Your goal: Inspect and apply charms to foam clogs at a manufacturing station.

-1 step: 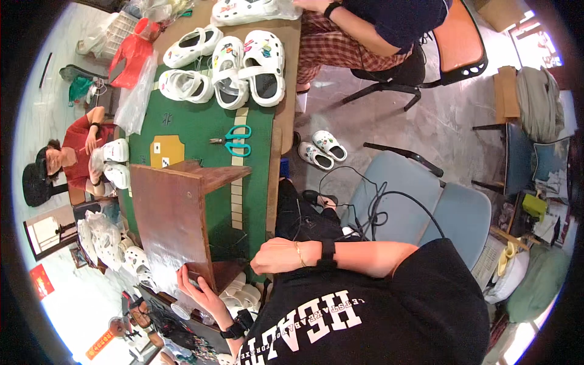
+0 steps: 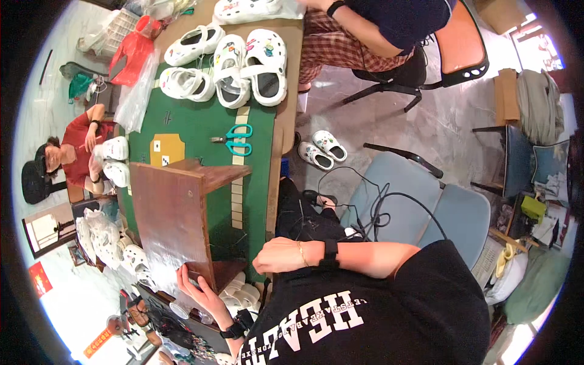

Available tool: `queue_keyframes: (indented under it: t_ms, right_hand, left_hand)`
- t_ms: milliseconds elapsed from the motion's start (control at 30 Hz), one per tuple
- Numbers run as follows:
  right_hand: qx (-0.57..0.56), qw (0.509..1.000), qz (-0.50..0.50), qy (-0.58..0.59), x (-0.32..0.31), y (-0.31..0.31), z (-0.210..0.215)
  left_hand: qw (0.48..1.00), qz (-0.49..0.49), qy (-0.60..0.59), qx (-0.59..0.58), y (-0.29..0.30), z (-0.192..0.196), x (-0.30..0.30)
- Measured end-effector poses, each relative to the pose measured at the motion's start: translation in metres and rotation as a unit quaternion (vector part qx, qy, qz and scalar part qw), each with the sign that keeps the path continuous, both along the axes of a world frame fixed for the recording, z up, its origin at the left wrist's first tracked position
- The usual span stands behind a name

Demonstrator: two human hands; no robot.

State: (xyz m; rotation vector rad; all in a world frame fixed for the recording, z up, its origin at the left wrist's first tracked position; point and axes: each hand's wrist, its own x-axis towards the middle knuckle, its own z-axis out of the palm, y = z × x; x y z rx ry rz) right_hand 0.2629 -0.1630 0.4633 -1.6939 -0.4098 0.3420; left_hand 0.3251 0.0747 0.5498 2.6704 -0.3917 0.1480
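Observation:
My left hand (image 2: 199, 291) lies with its fingers stretched out on the near end of a brown wooden stand (image 2: 170, 213). The stand has a flat top and upright side boards, and rests on the green-topped table. Beside it, over the table's near right edge, is my right hand (image 2: 281, 255), curled into a fist. Its fingers are folded under, so anything inside them is hidden. Teal-handled pliers or snips (image 2: 234, 140) lie on the green mat (image 2: 201, 131) beyond the stand. Farther off sit several white clogs (image 2: 266, 67) decorated with colourful charms.
Across the table a person in red (image 2: 76, 149) handles white shoes (image 2: 115, 161). Another person in checked trousers (image 2: 347, 52) sits at the far right. A grey-blue chair (image 2: 389, 188) with black cables (image 2: 380, 213) stands to my right. Two charm-covered clogs (image 2: 329, 146) lie on the floor.

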Motion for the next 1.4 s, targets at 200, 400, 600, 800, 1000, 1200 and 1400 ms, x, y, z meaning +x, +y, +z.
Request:
queue_keyframes:
  t_ms: [200, 400, 600, 800, 1000, 1200, 1400]
  right_hand:
    - [-0.004, 1.0, 0.001, -0.011, -0.012, -0.009, -0.007]
    - [-0.029, 0.999, 0.032, 0.013, -0.005, 0.003, -0.001]
    - [-0.017, 0.999, 0.025, 0.01, -0.012, 0.004, -0.005]
    - [-0.056, 0.997, 0.01, 0.054, -0.018, -0.009, -0.004]
    - [-0.045, 0.998, -0.013, 0.046, -0.023, -0.008, -0.007]
    - [-0.042, 0.997, -0.003, 0.057, -0.016, -0.007, -0.005]
    - [-0.068, 0.996, -0.02, 0.046, -0.008, -0.016, 0.003]
  left_hand:
    - [1.0, 0.024, 0.007, -0.015, -0.003, 0.003, -0.001]
    - [0.999, 0.029, 0.01, -0.016, -0.004, 0.002, 0.002]
    - [0.999, 0.028, 0.011, -0.026, -0.002, 0.002, -0.002]
    - [1.0, 0.018, -0.007, 0.002, -0.002, 0.001, 0.001]
    - [1.0, 0.024, -0.004, -0.006, -0.004, 0.003, 0.001]
    - [1.0, 0.024, 0.003, -0.009, -0.003, 0.003, 0.001]
    - [1.0, 0.024, 0.002, -0.017, -0.007, 0.007, -0.001]
